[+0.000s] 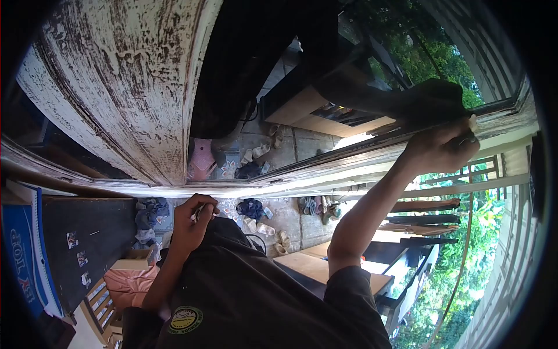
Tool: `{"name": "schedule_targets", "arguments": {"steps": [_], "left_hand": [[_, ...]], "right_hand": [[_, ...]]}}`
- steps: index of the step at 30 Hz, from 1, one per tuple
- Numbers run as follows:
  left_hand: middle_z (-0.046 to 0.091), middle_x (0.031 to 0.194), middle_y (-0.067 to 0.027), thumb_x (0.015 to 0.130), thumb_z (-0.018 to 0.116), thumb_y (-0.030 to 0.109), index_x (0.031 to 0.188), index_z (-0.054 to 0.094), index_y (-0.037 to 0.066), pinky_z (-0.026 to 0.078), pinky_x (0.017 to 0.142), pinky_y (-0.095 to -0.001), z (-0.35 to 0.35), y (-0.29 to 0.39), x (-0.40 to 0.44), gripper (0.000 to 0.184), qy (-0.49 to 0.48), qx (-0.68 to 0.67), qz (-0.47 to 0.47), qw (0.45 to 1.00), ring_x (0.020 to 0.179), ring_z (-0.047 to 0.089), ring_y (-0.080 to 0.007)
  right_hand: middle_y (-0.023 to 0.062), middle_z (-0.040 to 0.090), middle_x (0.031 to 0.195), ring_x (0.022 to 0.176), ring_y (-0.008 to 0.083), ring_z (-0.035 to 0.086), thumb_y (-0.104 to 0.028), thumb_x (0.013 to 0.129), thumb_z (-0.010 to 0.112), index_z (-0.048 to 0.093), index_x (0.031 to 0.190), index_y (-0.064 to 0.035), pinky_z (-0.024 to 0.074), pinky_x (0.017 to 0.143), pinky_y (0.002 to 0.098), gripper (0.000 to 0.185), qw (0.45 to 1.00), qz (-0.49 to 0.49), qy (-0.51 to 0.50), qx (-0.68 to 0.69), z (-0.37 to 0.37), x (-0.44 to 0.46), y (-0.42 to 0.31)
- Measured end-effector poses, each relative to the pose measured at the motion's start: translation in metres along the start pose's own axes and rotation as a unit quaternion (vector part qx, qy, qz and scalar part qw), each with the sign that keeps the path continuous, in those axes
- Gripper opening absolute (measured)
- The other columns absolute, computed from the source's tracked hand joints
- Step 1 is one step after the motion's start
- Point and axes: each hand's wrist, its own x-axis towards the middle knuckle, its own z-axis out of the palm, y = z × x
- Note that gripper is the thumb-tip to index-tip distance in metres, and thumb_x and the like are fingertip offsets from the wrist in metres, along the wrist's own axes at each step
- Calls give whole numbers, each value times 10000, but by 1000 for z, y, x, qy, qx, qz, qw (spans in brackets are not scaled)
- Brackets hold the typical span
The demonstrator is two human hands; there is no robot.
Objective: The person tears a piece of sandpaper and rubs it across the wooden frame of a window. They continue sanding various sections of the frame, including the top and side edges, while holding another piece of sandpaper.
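Note:
My right hand (444, 145) reaches out to a worn wooden window frame (360, 148). Its fingers are closed around a small pale piece (473, 122), too little of which shows to name, held near the lower edge of the dark glass (325, 70). My left hand (195, 220) is lower, in front of my body, with thumb and fingers curled together. Whatever it may hold is hidden. Flaking white and brown paint covers the wide wooden panel (128, 75) at the upper left.
Sandals (282, 243) and shoes lie on the tiled floor beside a dark cloth heap (250, 208). A wooden table (308, 264) stands at the right, a dark board (87, 244) at the left, near a blue box (26, 250). Clothes (424, 220) hang at the right.

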Motion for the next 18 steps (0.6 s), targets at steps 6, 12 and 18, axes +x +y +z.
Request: {"name": "schedule_targets", "arguments": {"steps": [6,12,18], "left_hand": [[645,826,-59,907,519,39,946,605,-21,482,645,-224,-16,-6,-4,112,21,27,5,999,767,628,-101],[644,829,-63,907,518,47,941,607,-16,483,648,-221,-19,0,-2,113,38,36,-11,999,769,630,-104],[649,826,-73,893,528,34,934,608,-16,489,684,-235,-4,9,-5,102,-30,52,4,998,770,627,-111]], "right_hand": [[111,526,639,529,226,508,-203,980,465,471,823,4,388,483,332,261,973,168,-158,-30,-42,-154,-12],[141,607,711,619,348,610,-127,920,524,539,859,-41,449,510,423,106,908,239,-335,-74,-93,-317,-19],[181,634,774,673,399,613,-206,943,481,539,933,-61,446,544,472,156,866,315,-380,-86,-109,-396,-24]]}}
